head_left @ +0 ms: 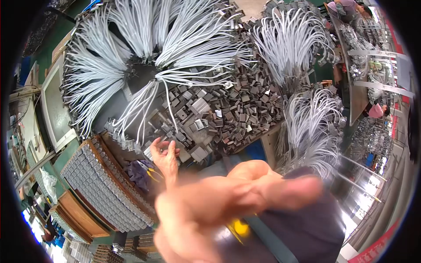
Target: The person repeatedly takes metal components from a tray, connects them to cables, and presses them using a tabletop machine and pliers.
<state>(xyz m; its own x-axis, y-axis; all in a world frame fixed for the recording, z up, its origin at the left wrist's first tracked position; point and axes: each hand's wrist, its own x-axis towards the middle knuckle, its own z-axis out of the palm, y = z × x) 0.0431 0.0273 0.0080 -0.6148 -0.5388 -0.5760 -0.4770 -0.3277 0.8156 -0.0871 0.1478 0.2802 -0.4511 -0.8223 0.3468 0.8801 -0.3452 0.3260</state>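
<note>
Near the front edge of a pile of small metal blocks (245, 105), my left hand (165, 160) is raised with its fingers loosely curled and apart, and nothing shows in it. My right hand (228, 197) is very close to the camera and smeared by motion. One fingertip points to the right; whether it holds anything cannot be made out. Bundles of pale grey cables (188, 48) fan out over the round worktable beyond both hands. Several loose cable ends hang towards my left hand. Yellow-handled pliers (153, 174) lie just below it on dark cloth (138, 173).
More cable bundles (291, 44) stand at the right, another (311, 127) nearer. Rows of grey metal parts (105, 188) fill wooden trays at lower left. A framed panel (57, 103) stands at the left. Two people (346, 11) (376, 110) are at the far right.
</note>
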